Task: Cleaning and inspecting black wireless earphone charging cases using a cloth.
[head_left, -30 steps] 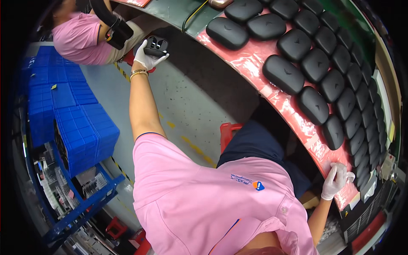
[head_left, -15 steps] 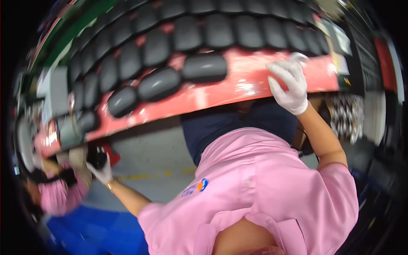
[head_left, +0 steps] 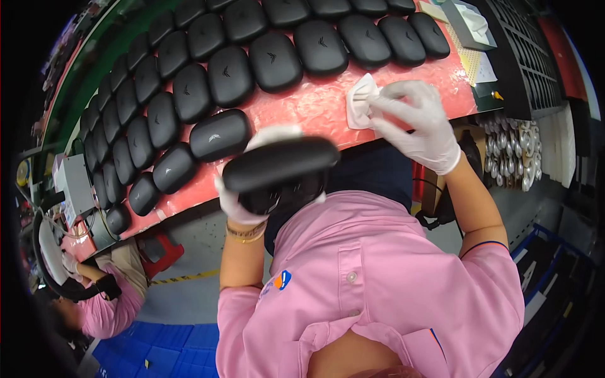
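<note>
My left hand (head_left: 238, 206), in a white glove, is closed on a black rounded zip-type hard case (head_left: 280, 165) just off the table's front edge. The case is tilted and smeared by motion; a dark, glossy part shows below its upper shell, and I cannot tell whether it is unfastened. Gloved fingers show behind and under it. To the right, my right hand (head_left: 419, 123) pinches a folded white wiping cloth (head_left: 360, 104) between thumb and fingers, low over the pink table covering (head_left: 309, 120). Closest to the held case lies another black case (head_left: 220, 135) with a small pale emblem.
Rows of black cases (head_left: 275, 62) cover the table's far and left parts. A tissue box (head_left: 472, 24) stands at the back right. Clear-wrapped silvery items (head_left: 513, 151) hang at right. At far left a co-worker in a pink shirt (head_left: 116, 309) sits near a red stool (head_left: 162, 255).
My left hand has swung from the far lower left to the table's front edge, bringing the black hard case. My right hand has shifted slightly left and lower, with the wiping cloth now plainly showing.
</note>
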`<state>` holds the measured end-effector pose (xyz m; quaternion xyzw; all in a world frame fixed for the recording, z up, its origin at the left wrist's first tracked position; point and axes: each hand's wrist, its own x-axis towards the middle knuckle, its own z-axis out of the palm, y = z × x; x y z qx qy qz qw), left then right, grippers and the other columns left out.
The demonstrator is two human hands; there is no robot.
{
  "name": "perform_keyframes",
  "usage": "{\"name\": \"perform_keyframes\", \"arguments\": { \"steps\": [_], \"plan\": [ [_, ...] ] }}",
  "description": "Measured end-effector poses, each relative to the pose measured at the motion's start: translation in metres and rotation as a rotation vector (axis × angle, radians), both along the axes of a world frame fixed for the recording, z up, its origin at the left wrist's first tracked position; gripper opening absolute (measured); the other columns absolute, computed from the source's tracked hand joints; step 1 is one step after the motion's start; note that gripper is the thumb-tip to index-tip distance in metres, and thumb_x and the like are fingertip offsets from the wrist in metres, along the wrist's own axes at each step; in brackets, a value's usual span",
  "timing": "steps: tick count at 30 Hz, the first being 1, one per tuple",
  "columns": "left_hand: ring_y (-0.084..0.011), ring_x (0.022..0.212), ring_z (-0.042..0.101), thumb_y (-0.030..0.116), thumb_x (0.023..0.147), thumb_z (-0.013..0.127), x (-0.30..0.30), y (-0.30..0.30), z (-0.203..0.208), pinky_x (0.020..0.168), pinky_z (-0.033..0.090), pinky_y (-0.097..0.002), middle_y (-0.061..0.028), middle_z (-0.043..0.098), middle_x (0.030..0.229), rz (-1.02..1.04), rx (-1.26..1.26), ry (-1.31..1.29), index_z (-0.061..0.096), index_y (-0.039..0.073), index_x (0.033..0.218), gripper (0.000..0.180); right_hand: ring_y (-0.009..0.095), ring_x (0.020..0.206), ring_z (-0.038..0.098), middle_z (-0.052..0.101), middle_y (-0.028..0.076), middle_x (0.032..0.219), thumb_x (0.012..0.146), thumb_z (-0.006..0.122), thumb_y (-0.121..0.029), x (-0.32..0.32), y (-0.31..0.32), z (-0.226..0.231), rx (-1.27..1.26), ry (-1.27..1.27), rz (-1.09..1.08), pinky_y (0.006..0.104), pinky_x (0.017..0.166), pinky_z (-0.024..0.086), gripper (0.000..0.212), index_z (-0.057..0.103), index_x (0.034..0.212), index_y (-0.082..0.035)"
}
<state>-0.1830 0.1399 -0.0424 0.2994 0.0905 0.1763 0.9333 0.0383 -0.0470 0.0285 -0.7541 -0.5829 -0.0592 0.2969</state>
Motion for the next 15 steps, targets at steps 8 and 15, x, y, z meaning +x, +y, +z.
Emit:
{"name": "perform_keyframes", "arguments": {
  "steps": [8,15],
  "plan": [
    [-0.0535,0.119,0.042,0.071,0.081,0.044,0.051,-0.009,0.022,0.068,0.053,-0.0654,-0.0355,0.033,0.134,-0.159,-0.229,-0.192,0.023,-0.007,0.139,0.099,0.013,0.083,0.053,0.056,0.004,0.089,0.083,0.066,-0.007,0.008,0.011,-0.023,0.096,0.574,-0.255,0.0239,0.074,0.043,0.021,0.066,0.104,-0.002],
    [-0.0506,0.111,0.050,0.073,0.080,0.042,0.052,-0.013,0.026,0.060,0.058,-0.0573,-0.0354,0.041,0.127,-0.054,-0.116,-0.114,0.026,-0.009,0.137,0.101,0.022,0.078,0.057,0.059,0.006,0.087,0.071,0.075,-0.012,-0.009,0.018,-0.030,0.008,0.092,-0.323,0.0334,0.071,0.045,0.031,0.066,0.100,-0.004]
  ]
}}
